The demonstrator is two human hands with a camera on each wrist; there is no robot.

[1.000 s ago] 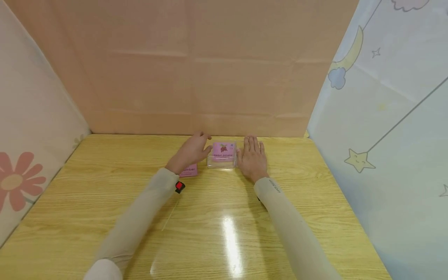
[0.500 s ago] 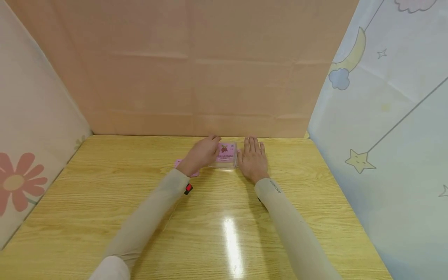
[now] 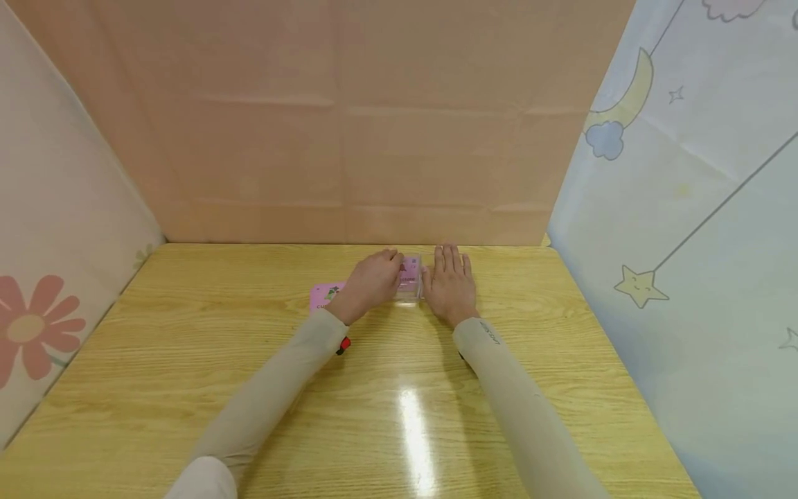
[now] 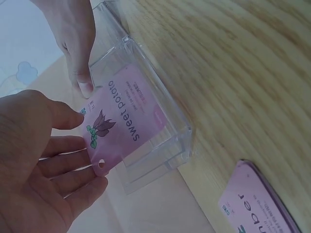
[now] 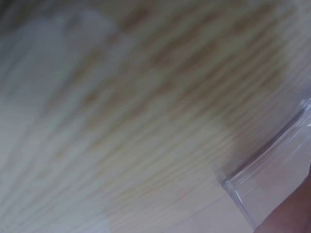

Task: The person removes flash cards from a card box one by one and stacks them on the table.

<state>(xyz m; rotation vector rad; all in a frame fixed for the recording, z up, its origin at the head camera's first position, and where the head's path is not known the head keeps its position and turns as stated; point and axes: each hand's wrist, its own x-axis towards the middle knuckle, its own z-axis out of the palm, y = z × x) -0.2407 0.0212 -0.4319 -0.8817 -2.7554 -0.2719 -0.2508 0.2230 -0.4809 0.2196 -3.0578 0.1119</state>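
A clear plastic box [image 4: 182,138] stands near the back of the table, with a pink sweet potato card [image 4: 121,114] in it whose top edge sticks out. My left hand [image 3: 373,281] is at this card, thumb at one corner and fingers [image 4: 73,182] along its top edge, seemingly pinching it. To the right of the box my right hand [image 3: 450,285] lies flat with straight fingers, resting over a clear plastic part; its thumb is beside the box. A pink cucumber card stack [image 4: 257,201] lies left of the box, partly hidden by my left wrist in the head view.
The wooden table [image 3: 249,360] ends against a plain peach-coloured backdrop [image 3: 349,152] just behind the box. Patterned cloth walls [image 3: 704,208] rise at both sides. A glare streak crosses the tabletop in front. The right wrist view is mostly blurred wood grain.
My left hand has moved right from above the cucumber cards to the sweet potato card, uncovering more of the cucumber cards. My right hand has stayed in place.
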